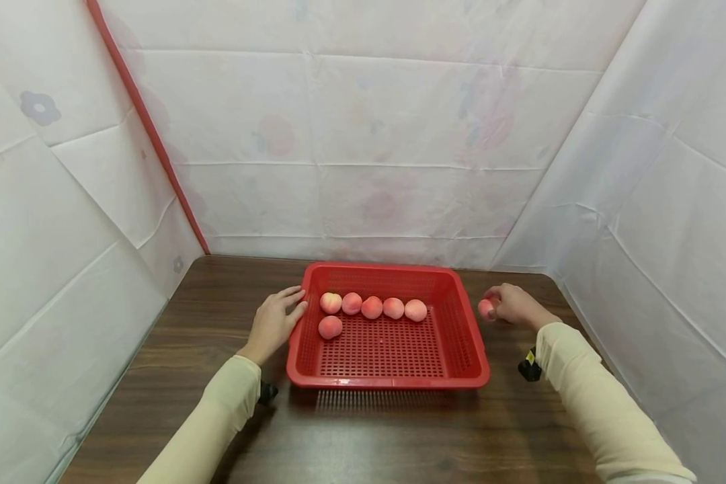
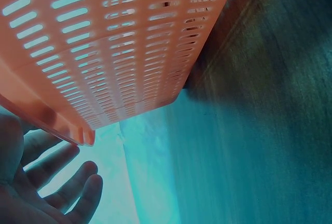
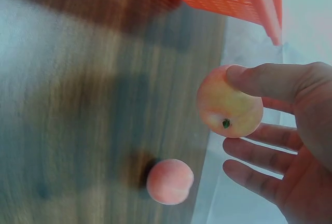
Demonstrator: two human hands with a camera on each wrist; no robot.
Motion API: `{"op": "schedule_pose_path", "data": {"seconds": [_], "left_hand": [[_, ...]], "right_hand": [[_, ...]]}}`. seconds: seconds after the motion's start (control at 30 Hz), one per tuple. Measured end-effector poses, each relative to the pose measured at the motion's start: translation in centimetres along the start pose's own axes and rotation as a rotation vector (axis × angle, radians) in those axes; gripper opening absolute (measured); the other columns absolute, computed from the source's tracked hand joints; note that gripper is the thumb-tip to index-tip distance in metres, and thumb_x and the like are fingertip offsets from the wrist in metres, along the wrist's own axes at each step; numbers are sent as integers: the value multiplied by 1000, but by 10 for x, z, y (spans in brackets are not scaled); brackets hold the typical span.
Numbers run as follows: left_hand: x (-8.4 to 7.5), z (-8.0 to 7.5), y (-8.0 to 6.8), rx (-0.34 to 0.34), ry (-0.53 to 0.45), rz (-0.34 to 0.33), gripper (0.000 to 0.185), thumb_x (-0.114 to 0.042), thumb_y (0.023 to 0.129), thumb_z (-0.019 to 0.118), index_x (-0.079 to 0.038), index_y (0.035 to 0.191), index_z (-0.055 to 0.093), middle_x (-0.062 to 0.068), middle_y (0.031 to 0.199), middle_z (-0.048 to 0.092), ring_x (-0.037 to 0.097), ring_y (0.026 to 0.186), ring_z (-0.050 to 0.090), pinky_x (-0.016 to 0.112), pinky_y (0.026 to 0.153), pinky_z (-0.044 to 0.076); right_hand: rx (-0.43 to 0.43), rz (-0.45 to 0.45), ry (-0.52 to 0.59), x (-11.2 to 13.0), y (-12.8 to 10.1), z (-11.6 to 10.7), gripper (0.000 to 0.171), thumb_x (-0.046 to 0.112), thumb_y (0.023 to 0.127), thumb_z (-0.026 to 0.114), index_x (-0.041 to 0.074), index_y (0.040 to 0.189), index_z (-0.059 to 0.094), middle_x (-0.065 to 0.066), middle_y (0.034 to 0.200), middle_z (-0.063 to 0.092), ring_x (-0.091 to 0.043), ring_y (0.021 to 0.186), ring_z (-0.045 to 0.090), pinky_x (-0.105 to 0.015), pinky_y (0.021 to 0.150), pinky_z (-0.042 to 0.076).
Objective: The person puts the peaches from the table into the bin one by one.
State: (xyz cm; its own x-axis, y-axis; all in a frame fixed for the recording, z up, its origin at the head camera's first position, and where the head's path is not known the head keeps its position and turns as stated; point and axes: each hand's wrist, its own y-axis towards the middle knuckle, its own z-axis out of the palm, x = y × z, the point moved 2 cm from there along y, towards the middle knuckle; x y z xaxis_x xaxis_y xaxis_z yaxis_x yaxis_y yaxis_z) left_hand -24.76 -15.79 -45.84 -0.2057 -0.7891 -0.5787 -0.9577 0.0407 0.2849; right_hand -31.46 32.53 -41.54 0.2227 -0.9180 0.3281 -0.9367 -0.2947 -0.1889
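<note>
My right hand (image 1: pixel 514 306) holds a peach (image 3: pixel 231 102) between thumb and fingers, just right of the red plastic basket (image 1: pixel 387 383). In the right wrist view, a second peach (image 3: pixel 170 181) lies on the table below the held one. My left hand (image 1: pixel 273 323) rests at the basket's left rim, its fingers loosely extended along the edge. Inside the basket, a row of several peaches (image 1: pixel 372 307) runs along the back. Another peach (image 1: pixel 330 327) sits in front of the leftmost one.
The basket stands on a dark wooden table (image 1: pixel 363 437). White patterned sheets (image 1: pixel 363 134) hang behind and at both sides, with a red strip (image 1: pixel 151 131) running down the left corner. Black wrist devices (image 1: pixel 530 366) hang under the cuffs.
</note>
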Motion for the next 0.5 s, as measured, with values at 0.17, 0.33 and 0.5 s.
{"op": "schedule_pose_path", "data": {"seconds": [0.17,0.33,0.5], "left_hand": [[0,1,0,7,-1,-3,42,-24,94,64,-3,130,62,13,137,60,37,122,55,55,103,43],[-1,0,-1,4,1,-4,41,-23,94,64,-3,130,62,13,137,60,37,122,56,55,103,43],[-1,-1,0,7,2,-3,41,-23,94,64,-3,130,62,13,137,59,37,122,55,55,103,43]], "right_hand": [[-21,8,-37,-3,-2,-10,45,18,79,72,-3,119,64,-24,111,65,-35,99,60,-50,84,48],[-34,6,-41,-1,-2,-20,48,19,78,74,-5,118,63,-23,107,66,-35,97,60,-51,85,49],[-62,-9,-10,4,-1,-29,44,17,80,73,-6,116,63,-18,101,67,-31,92,60,-48,82,49]]}}
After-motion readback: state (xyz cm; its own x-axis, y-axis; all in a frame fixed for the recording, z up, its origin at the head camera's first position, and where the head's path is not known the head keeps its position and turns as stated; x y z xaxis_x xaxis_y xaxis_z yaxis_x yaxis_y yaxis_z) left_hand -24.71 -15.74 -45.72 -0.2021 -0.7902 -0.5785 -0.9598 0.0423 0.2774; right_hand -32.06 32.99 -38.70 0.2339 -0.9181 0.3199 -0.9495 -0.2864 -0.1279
